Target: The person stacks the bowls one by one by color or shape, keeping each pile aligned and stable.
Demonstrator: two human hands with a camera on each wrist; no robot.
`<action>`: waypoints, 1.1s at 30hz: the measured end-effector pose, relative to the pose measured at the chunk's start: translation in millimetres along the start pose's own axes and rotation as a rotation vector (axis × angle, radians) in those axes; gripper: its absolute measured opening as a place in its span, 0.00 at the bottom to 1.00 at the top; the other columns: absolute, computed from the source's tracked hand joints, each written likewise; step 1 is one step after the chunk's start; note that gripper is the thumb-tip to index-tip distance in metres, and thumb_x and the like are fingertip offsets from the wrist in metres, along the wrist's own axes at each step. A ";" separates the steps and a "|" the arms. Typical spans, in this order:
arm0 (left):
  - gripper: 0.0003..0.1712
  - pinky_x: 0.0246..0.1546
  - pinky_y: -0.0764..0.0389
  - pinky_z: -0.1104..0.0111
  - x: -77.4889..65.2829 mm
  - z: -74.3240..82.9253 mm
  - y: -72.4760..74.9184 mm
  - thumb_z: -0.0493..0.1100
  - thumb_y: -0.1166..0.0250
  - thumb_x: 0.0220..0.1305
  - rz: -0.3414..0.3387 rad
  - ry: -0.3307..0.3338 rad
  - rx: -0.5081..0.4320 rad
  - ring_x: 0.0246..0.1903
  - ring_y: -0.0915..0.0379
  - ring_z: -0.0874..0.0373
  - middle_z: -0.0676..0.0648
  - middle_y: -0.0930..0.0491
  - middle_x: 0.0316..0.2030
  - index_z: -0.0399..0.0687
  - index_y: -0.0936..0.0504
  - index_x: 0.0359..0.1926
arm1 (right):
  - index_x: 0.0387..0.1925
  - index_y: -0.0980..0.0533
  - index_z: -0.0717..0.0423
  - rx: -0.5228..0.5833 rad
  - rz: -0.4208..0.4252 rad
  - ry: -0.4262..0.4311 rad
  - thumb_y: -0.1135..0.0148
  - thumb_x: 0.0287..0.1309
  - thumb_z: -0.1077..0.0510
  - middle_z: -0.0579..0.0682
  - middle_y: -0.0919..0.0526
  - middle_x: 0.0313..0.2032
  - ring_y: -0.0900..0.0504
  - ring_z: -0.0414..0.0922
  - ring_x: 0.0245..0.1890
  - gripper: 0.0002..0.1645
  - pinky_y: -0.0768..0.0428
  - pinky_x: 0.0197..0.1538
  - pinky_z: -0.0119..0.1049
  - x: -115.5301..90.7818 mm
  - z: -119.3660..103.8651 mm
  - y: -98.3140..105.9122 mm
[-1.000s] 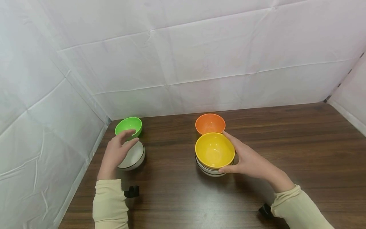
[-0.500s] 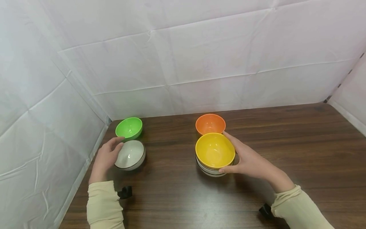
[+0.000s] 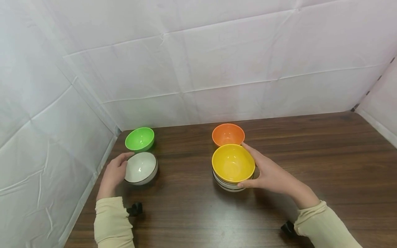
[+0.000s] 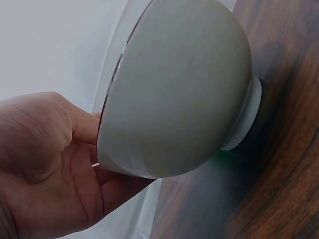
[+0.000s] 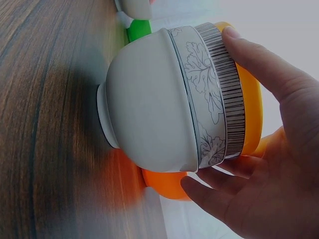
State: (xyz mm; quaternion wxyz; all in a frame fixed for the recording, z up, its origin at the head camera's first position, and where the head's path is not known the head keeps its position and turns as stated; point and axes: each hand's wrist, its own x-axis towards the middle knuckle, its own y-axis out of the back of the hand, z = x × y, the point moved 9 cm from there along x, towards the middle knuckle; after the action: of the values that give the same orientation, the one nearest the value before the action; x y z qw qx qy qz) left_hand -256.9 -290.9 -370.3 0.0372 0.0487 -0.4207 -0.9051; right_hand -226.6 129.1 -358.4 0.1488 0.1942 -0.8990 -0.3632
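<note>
At the table's left, a white bowl with a dark rim (image 3: 141, 168) stands upright. My left hand (image 3: 113, 173) holds its left edge; in the left wrist view the thumb lies at the rim, other fingers partly hidden behind the bowl. A yellow bowl (image 3: 233, 163) tops a stack in the middle. Beneath it, the right wrist view shows a striped bowl (image 5: 230, 89), a leaf-patterned one (image 5: 212, 94) and a plain white lower part (image 5: 149, 99). My right hand (image 3: 271, 174) grips the yellow bowl from the right, thumb near, fingers on the far side.
A green bowl (image 3: 139, 139) stands just behind the white one, near the table's back left corner. Close behind the stack is an orange bowl (image 3: 227, 134). White sheeting (image 3: 223, 58) rises along the back and sides of the dark wooden table (image 3: 186, 206).
My left hand has drawn back from above the white bowl and lowered to its left edge, where it now holds the rim. My right hand and the stack have stayed in place.
</note>
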 end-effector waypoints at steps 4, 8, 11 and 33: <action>0.24 0.61 0.38 0.36 0.3 -3.5 0.4 0.32 0.63 0.72 -0.013 0.005 -0.004 0.63 0.44 0.31 0.25 0.38 0.64 0.33 0.35 0.65 | 0.74 0.56 0.58 -0.009 0.000 0.001 0.28 0.35 0.32 0.60 0.48 0.73 0.43 0.59 0.68 0.73 0.38 0.64 0.67 0.2 0.5 -0.2; 0.23 0.61 0.38 0.35 0.2 -5.7 0.7 0.32 0.62 0.72 -0.029 -0.012 -0.005 0.63 0.44 0.30 0.24 0.38 0.64 0.32 0.35 0.65 | 0.74 0.56 0.57 -0.009 -0.001 -0.005 0.28 0.35 0.31 0.59 0.48 0.73 0.43 0.58 0.69 0.73 0.38 0.65 0.66 0.3 1.5 -0.2; 0.23 0.61 0.38 0.35 -0.6 -7.6 1.1 0.33 0.62 0.72 -0.041 -0.017 -0.003 0.63 0.44 0.30 0.24 0.37 0.64 0.32 0.35 0.65 | 0.74 0.56 0.55 -0.009 -0.005 -0.010 0.27 0.35 0.31 0.57 0.49 0.74 0.44 0.57 0.69 0.73 0.38 0.65 0.66 0.0 2.2 -0.5; 0.24 0.41 0.15 0.48 -4.4 -14.7 -9.8 0.31 0.63 0.73 -0.188 -0.025 -0.175 0.46 0.26 0.39 0.21 0.37 0.60 0.23 0.44 0.66 | 0.74 0.56 0.55 -0.018 -0.008 -0.014 0.28 0.35 0.31 0.57 0.49 0.74 0.44 0.57 0.69 0.73 0.38 0.65 0.66 -0.7 4.0 1.2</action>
State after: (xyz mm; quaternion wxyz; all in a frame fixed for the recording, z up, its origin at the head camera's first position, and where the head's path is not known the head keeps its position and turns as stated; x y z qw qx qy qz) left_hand -251.0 -295.3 -387.1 -0.0491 0.0734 -0.3341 -0.9384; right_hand -227.9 132.7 -360.4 0.1429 0.1940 -0.8959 -0.3731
